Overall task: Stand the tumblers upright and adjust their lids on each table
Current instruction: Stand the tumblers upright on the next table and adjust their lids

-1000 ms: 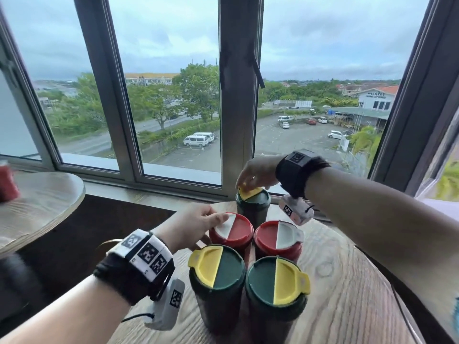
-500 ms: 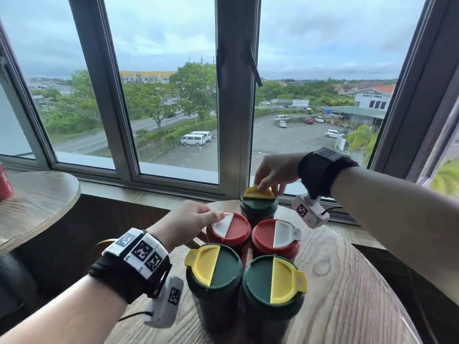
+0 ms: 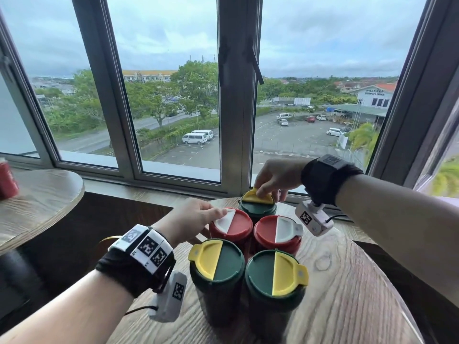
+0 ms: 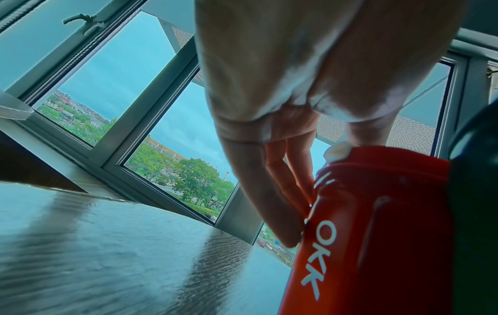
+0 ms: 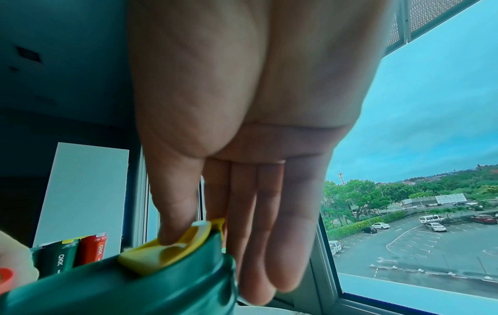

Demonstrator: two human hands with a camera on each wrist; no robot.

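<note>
White "OKK" lettering runs down the red tumbler (image 4: 377, 223) our left hand (image 3: 191, 219) grasps, thumb on its lid. At twelve o'clock on the table (image 3: 347, 294), our right hand (image 3: 275, 177) pinches the green tumbler's (image 3: 257, 207) yellow flap (image 5: 167, 249), thumb above, fingers behind.

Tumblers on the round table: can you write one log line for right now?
left hand: holds left red tumbler | right hand: pinches yellow flap, far green tumbler | five upright

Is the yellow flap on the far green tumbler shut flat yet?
Not yet. The yellow flap sits raised at an angle above the far green tumbler, the right hand thumb pressing on it.
</note>
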